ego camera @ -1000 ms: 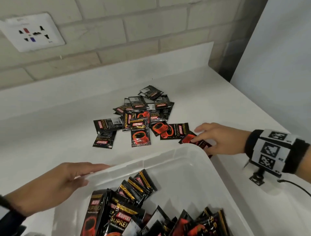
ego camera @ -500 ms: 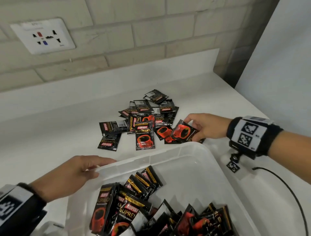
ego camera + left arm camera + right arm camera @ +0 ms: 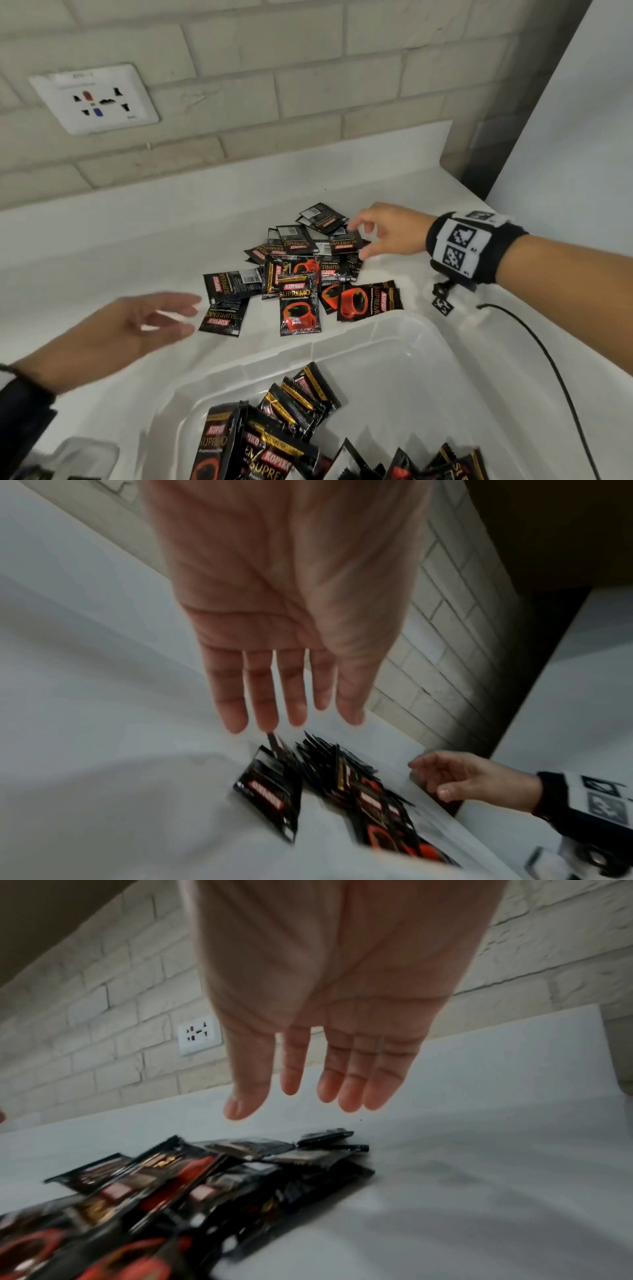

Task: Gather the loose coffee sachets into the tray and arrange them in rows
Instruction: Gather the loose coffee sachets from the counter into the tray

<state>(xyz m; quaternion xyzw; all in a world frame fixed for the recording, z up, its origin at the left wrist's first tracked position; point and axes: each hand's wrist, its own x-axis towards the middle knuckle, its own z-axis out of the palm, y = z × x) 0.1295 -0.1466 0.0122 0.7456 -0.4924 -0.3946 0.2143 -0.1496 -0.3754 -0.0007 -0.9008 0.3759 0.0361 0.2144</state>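
A pile of loose black-and-red coffee sachets (image 3: 298, 274) lies on the white counter (image 3: 102, 260). Nearer me stands the clear plastic tray (image 3: 346, 337) with several sachets (image 3: 274, 431) lying untidily inside. My right hand (image 3: 359, 240) hovers open at the pile's far right edge, thumb and fingers spread over a sachet (image 3: 346, 241) and holding nothing. The right wrist view shows the right hand (image 3: 291, 1104) straight-fingered above the pile (image 3: 205, 1191). My left hand (image 3: 190, 315) is open and blurred, fingertips just short of the leftmost sachet (image 3: 222, 317). In the left wrist view the left hand (image 3: 291, 718) is empty.
A wall socket (image 3: 94, 99) sits in the brick wall behind the counter. A white panel (image 3: 582, 137) closes off the right side. A black cable (image 3: 548, 359) trails from my right wrist past the tray. A small clear object (image 3: 78, 455) shows at lower left.
My right hand let go of the red-cup sachet, which now lies at the pile's near right, and moved to the far right edge. My left hand left the tray rim and reached toward the leftmost sachets.
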